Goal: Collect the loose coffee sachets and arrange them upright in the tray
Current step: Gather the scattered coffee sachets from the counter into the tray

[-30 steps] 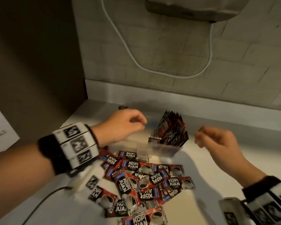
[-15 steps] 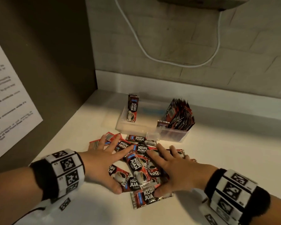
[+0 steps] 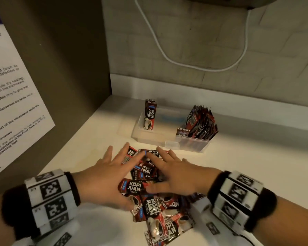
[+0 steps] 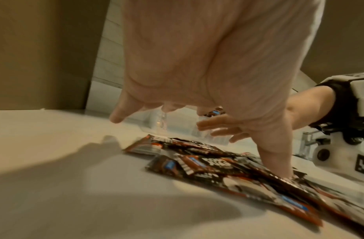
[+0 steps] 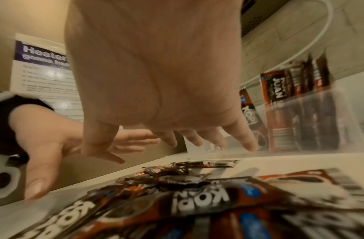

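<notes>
Several red-and-black loose coffee sachets lie flat in a heap on the white counter, seen close and blurred as a sachet pile in the right wrist view. My left hand lies spread, fingers straight, on the heap's left side. My right hand lies spread on its right side, fingers straight. The clear plastic tray stands just beyond the heap. One upright sachet stands at the tray's left end. A packed bundle of sachets stands at its right end. In the left wrist view my left thumb presses on the pile.
A dark side panel with a printed notice closes the left. A tiled wall with a hanging white cable stands behind the tray. Bare counter stretches to the right.
A second ago both hands were raised near the tray with curled fingers. They dropped flat onto the heap, and have since slid closer together, bunching the sachets.
</notes>
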The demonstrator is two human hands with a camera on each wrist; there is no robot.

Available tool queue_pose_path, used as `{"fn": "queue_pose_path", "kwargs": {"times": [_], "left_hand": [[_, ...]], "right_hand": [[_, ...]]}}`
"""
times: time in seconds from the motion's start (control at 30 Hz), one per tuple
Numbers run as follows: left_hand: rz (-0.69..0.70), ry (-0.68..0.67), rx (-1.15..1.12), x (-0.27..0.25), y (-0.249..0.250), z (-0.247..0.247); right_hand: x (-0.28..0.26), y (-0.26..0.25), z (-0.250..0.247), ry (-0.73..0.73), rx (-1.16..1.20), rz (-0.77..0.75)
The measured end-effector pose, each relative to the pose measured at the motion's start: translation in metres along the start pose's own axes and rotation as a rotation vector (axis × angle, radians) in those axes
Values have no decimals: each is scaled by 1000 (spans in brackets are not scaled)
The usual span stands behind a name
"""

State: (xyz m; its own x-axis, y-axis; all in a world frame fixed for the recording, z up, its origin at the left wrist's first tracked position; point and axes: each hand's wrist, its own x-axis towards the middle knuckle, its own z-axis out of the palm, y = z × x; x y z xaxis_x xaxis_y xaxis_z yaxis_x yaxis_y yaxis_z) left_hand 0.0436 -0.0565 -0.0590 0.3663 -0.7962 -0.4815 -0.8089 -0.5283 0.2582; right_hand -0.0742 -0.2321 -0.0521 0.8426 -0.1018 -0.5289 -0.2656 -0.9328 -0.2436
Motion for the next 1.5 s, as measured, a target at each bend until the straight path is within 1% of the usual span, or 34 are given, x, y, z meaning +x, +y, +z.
{"fn": "queue_pose_path", "kwargs": {"times": [0.1, 0.2, 0.27, 0.33, 0.37, 0.4, 0.47, 0.5, 0.53, 0.57, 0.63, 0.7, 0.77, 0.83, 0.87, 0.93, 1.0, 1.03, 1.07, 1.1, 1.17, 1.2, 1.23, 1.3, 1.43, 1.5], "left_hand": [[-54, 53, -80, 7, -17, -1], [-63, 189, -185, 15, -30, -4], [-84, 251, -165, 20, -31, -8], [-118, 256, -130, 26, -28, -10], [-138, 249, -120, 30, -28, -9], [-154, 248, -117, 35, -27, -10], [-183, 246, -116, 43, -28, -10], [-194, 239, -123, 47, -28, -10], [-208, 226, -138, 50, -29, -12], [-224, 208, -168, 53, -30, -13], [-270, 176, -267, 58, -34, -15], [-279, 168, -329, 57, -38, -18], [-268, 140, -255, 53, -44, -23], [-272, 119, -158, 47, -51, -30], [-268, 133, -116, 44, -55, -33], [-220, 225, -123, 39, -59, -40], [-115, 317, -303, 32, -50, -45], [-36, 302, -382, 27, -40, -47], [57, 249, -423, 24, -30, -48], [142, 181, -401, 23, -20, -48], [250, 81, -217, 26, -3, -43], [280, 67, -97, 31, 1, -40], [298, 56, -2, 37, 4, -36], [304, 42, 68, 46, 7, -32], [282, 85, -17, 57, 4, -31], [256, 97, -44, 60, 3, -32]], "right_hand": [[17, -1, -1, -79, -51, 56], [13, 3, 4, -142, -115, 61], [3, 6, 7, -178, -133, 46], [-7, 11, 9, -193, -163, 6], [-10, 14, 9, -170, -159, -29], [-13, 18, 8, -117, -113, -67], [-14, 25, 4, 82, 46, -108], [-13, 28, 1, 189, 81, -101], [-10, 29, -2, 271, 72, -85], [-5, 29, -4, 318, 50, -69], [7, 24, -6, 337, 22, -73], [20, 16, -3, 328, -10, -115], [27, 10, -1, 309, -56, -121], [30, 8, -1, 279, -78, -87], [30, 7, -1, 271, -88, -77], [29, 6, -2, 261, -107, -69], [26, 4, -2, 260, -145, -82], [25, 3, -2, 261, -173, -90], [23, 2, -2, 262, -199, -95], [23, 2, -2, 261, -217, -93], [23, 2, -2, 262, -220, -80], [23, 3, -2, 267, -202, -77], [23, 4, -2, 271, -185, -68], [22, 8, -2, 274, -170, -57], [12, 18, -3, 355, -116, 11], [5, 24, -4, 381, -100, 13]]}}
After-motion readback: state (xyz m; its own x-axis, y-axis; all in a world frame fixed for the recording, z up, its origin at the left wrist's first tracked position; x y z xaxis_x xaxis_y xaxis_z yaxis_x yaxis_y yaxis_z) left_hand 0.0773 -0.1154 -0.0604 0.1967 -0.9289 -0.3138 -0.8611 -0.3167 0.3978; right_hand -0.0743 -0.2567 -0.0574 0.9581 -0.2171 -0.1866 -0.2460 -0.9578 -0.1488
